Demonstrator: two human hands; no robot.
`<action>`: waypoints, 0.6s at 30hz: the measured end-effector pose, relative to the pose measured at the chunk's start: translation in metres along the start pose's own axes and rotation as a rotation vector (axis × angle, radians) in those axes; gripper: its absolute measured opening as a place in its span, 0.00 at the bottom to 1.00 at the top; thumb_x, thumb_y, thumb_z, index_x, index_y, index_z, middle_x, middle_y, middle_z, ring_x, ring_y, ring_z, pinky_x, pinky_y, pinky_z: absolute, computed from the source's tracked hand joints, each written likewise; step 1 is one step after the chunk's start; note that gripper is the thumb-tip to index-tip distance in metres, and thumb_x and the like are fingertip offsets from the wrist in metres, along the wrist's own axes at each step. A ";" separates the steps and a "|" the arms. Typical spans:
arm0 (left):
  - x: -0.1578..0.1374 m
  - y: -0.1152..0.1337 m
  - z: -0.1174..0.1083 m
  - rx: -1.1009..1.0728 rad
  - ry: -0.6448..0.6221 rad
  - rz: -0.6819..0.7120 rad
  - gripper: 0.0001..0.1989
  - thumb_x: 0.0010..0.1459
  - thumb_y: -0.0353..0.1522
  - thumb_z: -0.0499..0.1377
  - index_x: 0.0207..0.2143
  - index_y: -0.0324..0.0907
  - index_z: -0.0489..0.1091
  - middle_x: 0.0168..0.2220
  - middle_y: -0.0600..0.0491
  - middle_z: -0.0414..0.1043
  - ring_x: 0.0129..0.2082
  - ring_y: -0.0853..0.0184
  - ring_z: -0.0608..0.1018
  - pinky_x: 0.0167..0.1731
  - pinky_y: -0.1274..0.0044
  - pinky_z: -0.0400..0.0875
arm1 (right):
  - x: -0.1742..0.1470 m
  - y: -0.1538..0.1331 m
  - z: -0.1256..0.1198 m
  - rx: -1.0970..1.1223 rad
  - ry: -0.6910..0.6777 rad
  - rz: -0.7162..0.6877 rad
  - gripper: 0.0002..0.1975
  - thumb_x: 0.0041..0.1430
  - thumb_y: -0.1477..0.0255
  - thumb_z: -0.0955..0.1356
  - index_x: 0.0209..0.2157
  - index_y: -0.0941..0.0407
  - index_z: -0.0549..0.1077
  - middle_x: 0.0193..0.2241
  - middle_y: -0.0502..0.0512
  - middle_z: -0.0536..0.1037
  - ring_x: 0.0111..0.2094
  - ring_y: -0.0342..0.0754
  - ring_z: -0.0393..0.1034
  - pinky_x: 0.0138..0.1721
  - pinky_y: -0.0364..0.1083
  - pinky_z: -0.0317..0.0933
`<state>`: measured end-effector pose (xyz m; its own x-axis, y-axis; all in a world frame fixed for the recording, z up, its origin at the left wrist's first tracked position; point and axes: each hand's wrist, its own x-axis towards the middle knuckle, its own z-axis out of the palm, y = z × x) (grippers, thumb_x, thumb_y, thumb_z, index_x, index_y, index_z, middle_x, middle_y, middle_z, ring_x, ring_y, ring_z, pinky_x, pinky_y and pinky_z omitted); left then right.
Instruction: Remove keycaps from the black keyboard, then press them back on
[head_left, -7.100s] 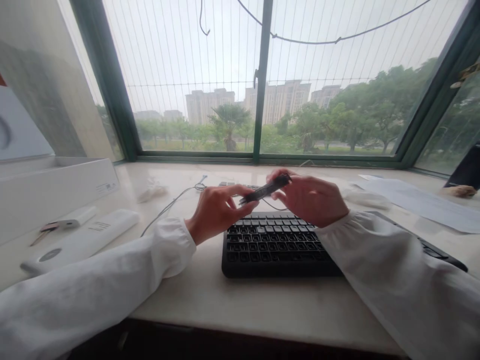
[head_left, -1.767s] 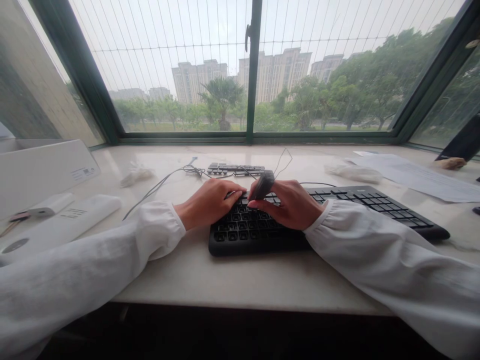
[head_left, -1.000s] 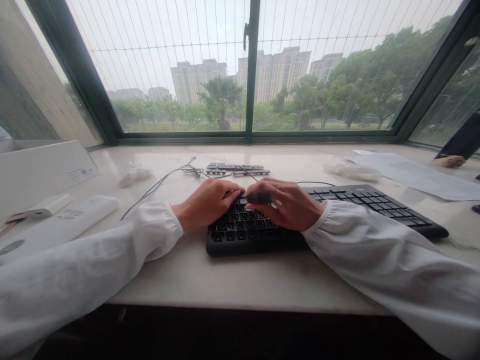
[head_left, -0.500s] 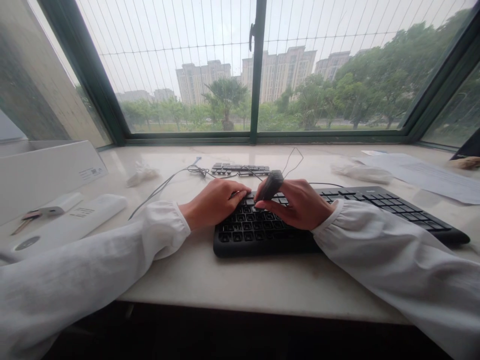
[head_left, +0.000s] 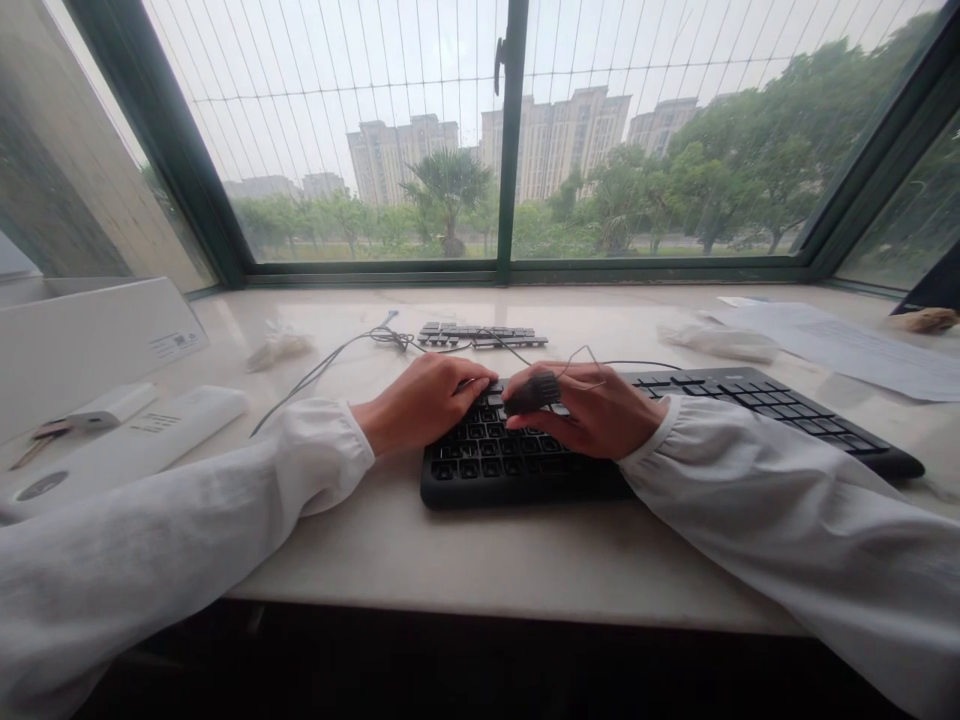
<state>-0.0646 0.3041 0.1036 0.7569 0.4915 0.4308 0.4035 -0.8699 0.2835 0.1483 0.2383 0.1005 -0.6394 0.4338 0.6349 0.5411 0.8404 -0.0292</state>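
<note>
A black keyboard (head_left: 525,492) lies on the white sill, its left part stripped of keycaps so the square sockets show. My left hand (head_left: 420,400) is closed at the keyboard's back left corner, thumb and fingers together on its edge. In my right hand (head_left: 592,410) is a keycap puller (head_left: 531,394) with a black ribbed handle and thin wire loops. The fingers are wrapped round the handle, which lies tilted low over the upper left keys, wires pointing up and right. My fingers hide the end nearest the keys.
Loose black keycaps (head_left: 480,335) stand in rows behind the keyboard, beside a coiled cable (head_left: 390,335). To the left are a white box (head_left: 97,330), a white device (head_left: 135,440) and a crumpled plastic bag (head_left: 277,345). Papers (head_left: 840,345) and another bag (head_left: 712,342) lie at the right.
The puller's handle has tipped from steep to nearly flat, and its wire loops have swung lower. My left hand stays at the same corner. The view has shifted slightly.
</note>
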 end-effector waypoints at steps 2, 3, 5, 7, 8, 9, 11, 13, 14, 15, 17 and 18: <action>0.000 -0.001 0.000 -0.008 -0.002 -0.005 0.15 0.65 0.31 0.50 0.43 0.44 0.77 0.40 0.52 0.80 0.38 0.67 0.78 0.40 0.76 0.67 | 0.001 0.000 0.000 -0.022 0.011 -0.001 0.11 0.65 0.63 0.65 0.39 0.57 0.70 0.35 0.57 0.79 0.34 0.47 0.74 0.37 0.46 0.69; 0.000 -0.001 0.000 -0.009 -0.001 -0.004 0.15 0.65 0.32 0.50 0.43 0.45 0.77 0.40 0.52 0.80 0.38 0.67 0.79 0.40 0.75 0.68 | 0.001 0.000 -0.001 -0.036 0.031 0.005 0.11 0.65 0.63 0.65 0.39 0.57 0.70 0.35 0.57 0.79 0.34 0.47 0.74 0.37 0.46 0.69; 0.000 -0.001 0.000 -0.008 0.005 0.002 0.15 0.65 0.32 0.51 0.43 0.45 0.78 0.40 0.53 0.80 0.39 0.67 0.79 0.41 0.75 0.68 | 0.003 0.001 -0.002 -0.071 0.084 0.031 0.10 0.65 0.65 0.65 0.39 0.57 0.70 0.35 0.57 0.79 0.34 0.47 0.75 0.36 0.46 0.69; 0.000 -0.001 0.000 -0.010 0.008 0.005 0.15 0.65 0.32 0.51 0.43 0.46 0.77 0.41 0.53 0.80 0.39 0.67 0.79 0.42 0.75 0.68 | 0.005 0.001 -0.004 -0.093 0.133 0.067 0.09 0.64 0.65 0.65 0.38 0.57 0.70 0.34 0.57 0.79 0.33 0.47 0.75 0.35 0.45 0.68; 0.000 -0.001 0.000 -0.011 0.008 0.004 0.15 0.65 0.32 0.51 0.44 0.46 0.77 0.41 0.53 0.80 0.39 0.67 0.79 0.42 0.75 0.68 | 0.005 0.000 -0.004 -0.090 0.151 0.079 0.09 0.64 0.65 0.66 0.38 0.57 0.70 0.34 0.57 0.80 0.32 0.46 0.75 0.34 0.45 0.68; 0.000 -0.001 0.000 -0.013 0.009 0.004 0.15 0.65 0.32 0.51 0.43 0.46 0.77 0.41 0.53 0.80 0.39 0.67 0.79 0.42 0.75 0.68 | 0.006 -0.001 -0.005 -0.078 0.164 0.089 0.09 0.64 0.65 0.66 0.38 0.57 0.70 0.33 0.56 0.80 0.31 0.46 0.76 0.33 0.44 0.68; 0.000 0.000 0.000 -0.014 0.008 0.006 0.15 0.65 0.31 0.50 0.43 0.45 0.78 0.40 0.54 0.80 0.38 0.67 0.79 0.41 0.76 0.67 | 0.007 -0.003 -0.005 -0.043 0.176 0.110 0.09 0.64 0.66 0.66 0.38 0.58 0.70 0.32 0.55 0.80 0.29 0.44 0.76 0.31 0.42 0.67; 0.000 0.000 0.000 -0.013 0.008 0.005 0.15 0.65 0.31 0.50 0.42 0.45 0.78 0.39 0.53 0.80 0.37 0.67 0.78 0.40 0.76 0.67 | 0.008 -0.004 -0.004 -0.011 0.148 0.121 0.09 0.63 0.65 0.66 0.37 0.58 0.70 0.30 0.53 0.79 0.28 0.44 0.75 0.30 0.42 0.66; 0.000 0.000 0.000 -0.012 0.009 0.002 0.15 0.65 0.32 0.50 0.41 0.44 0.78 0.38 0.53 0.80 0.37 0.68 0.78 0.40 0.76 0.67 | 0.008 -0.004 -0.004 0.000 0.124 0.126 0.10 0.63 0.65 0.67 0.37 0.58 0.70 0.29 0.53 0.79 0.27 0.43 0.75 0.29 0.42 0.66; 0.000 0.000 0.001 -0.012 0.009 -0.001 0.15 0.65 0.32 0.50 0.41 0.44 0.78 0.38 0.53 0.80 0.36 0.68 0.78 0.39 0.76 0.67 | 0.009 -0.004 -0.003 0.007 0.104 0.129 0.11 0.63 0.64 0.67 0.37 0.58 0.70 0.28 0.52 0.79 0.26 0.43 0.74 0.29 0.42 0.65; 0.000 0.000 0.001 -0.011 0.012 -0.001 0.15 0.65 0.32 0.50 0.40 0.44 0.78 0.37 0.53 0.80 0.35 0.69 0.78 0.38 0.77 0.67 | 0.010 -0.003 -0.003 0.016 0.082 0.144 0.12 0.63 0.63 0.67 0.37 0.58 0.70 0.28 0.52 0.78 0.26 0.43 0.74 0.28 0.42 0.65; 0.000 -0.001 0.001 -0.009 0.014 0.001 0.15 0.64 0.31 0.50 0.39 0.43 0.78 0.36 0.53 0.80 0.35 0.69 0.78 0.37 0.77 0.66 | 0.010 -0.002 -0.002 0.019 0.077 0.154 0.12 0.63 0.63 0.67 0.37 0.58 0.70 0.27 0.52 0.78 0.26 0.43 0.73 0.28 0.41 0.64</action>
<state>-0.0640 0.3047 0.1027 0.7498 0.4915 0.4429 0.3984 -0.8699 0.2907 0.1420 0.2403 0.1088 -0.5054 0.5325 0.6790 0.6185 0.7722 -0.1452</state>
